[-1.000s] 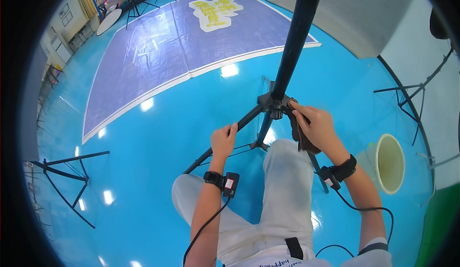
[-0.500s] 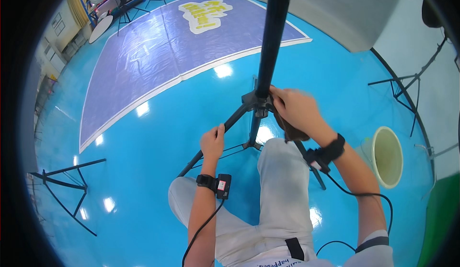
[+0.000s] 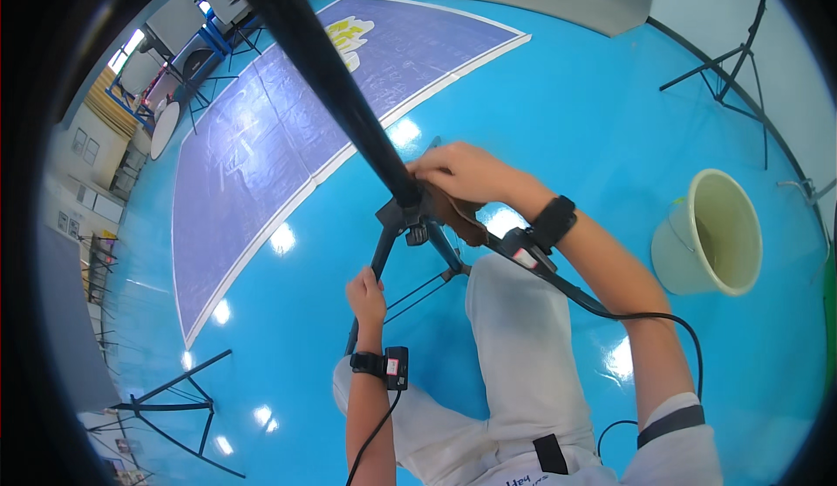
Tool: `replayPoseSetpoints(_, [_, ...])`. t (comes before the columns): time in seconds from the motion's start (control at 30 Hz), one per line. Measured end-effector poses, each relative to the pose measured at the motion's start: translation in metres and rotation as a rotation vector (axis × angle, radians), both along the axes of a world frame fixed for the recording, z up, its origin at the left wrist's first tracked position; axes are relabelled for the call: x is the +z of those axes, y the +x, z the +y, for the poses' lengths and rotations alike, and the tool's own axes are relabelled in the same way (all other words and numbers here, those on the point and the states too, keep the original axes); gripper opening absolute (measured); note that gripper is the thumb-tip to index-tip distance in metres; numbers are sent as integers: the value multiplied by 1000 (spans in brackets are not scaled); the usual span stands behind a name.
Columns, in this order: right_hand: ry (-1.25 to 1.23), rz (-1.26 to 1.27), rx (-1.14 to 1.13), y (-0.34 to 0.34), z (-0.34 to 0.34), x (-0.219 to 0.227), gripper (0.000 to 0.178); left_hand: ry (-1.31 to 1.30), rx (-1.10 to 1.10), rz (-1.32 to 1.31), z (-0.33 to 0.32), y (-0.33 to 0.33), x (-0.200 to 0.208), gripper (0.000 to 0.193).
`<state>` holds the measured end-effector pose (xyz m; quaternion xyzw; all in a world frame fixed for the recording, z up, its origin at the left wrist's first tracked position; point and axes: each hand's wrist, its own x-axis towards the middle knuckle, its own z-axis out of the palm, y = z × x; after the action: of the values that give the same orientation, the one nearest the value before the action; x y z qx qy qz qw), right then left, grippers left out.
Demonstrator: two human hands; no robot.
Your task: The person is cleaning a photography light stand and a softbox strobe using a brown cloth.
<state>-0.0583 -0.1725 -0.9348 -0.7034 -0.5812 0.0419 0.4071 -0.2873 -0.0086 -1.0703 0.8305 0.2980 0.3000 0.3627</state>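
We see a black stand (image 3: 349, 94) over a glossy bright blue floor (image 3: 593, 111). A purple-blue mat (image 3: 261, 155) with a white border carries a yellow and white emblem. The bucket (image 3: 708, 233) is pale cream. Our trousers (image 3: 523, 355) are white; both wrist straps are black.

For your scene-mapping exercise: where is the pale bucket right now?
In the head view, the bucket stands on the blue floor at the right, just beyond the right forearm, below a black stand by the wall.
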Motion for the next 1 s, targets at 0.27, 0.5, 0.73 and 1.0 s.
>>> replayPoseSetpoints(0.27, [-162, -28, 58, 5, 4, 19, 30, 4, 31, 17, 8, -11, -10, 55])
replayPoseSetpoints(0.5, [-197, -170, 184, 5, -10, 16, 34, 35, 53, 58, 7, -15, -4, 56])
replayPoseSetpoints(0.73, [-261, -157, 272, 17, 13, 25, 37, -58, 68, 109, 14, -9, -10, 57])
replayPoseSetpoints(1.0, [-221, 106, 341, 16, -26, 12, 40, -136, 19, 142, 10, -12, -2, 57])
